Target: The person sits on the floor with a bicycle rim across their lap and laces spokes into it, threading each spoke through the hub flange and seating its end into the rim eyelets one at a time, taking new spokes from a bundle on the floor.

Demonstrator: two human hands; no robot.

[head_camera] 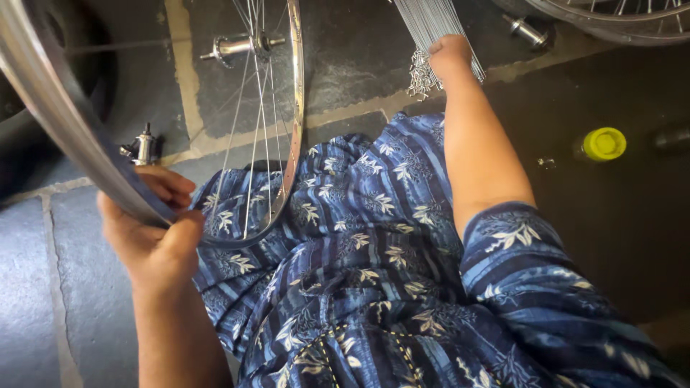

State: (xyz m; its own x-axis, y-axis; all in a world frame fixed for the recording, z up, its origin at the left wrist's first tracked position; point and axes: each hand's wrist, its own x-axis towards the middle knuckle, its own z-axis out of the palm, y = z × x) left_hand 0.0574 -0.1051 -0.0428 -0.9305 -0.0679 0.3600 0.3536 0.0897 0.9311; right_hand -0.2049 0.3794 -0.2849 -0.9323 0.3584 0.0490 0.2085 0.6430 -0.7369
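I see my left hand point(154, 237) closed around a bare metal rim point(54, 115), thumb on the near side and fingers wrapped over the far edge, so the grip is firm and the rim stands tilted up from my lap toward the upper left corner; I judge it is held this way to keep the hoop steady and its inner side turned to me. Just behind it a spoked wheel point(269, 129) stands almost upright, its lower edge resting on the blue patterned cloth point(359, 237) over my knees, and its hub point(241, 47) with the axle points sideways; leaning on the lap probably keeps it from rolling on the stone floor point(43, 287). A loose hub point(144, 147) lies on the floor just beside my left fingers, near enough to take. My right hand point(449, 54) is stretched far forward and closed on a bundle of thin steel spokes point(431, 21), which fan upward out of the view; a heap of small spoke nipples point(420, 75) lies on the floor touching the lower end of the bundle, I think kept together because the two parts go in pairs. Whether the fingers pinch one spoke or many, I cannot tell. To the right, well apart, a yellow bottle cap point(604, 144) shows on the dark floor, and another wheel point(611, 14) with its hub is at the top right corner
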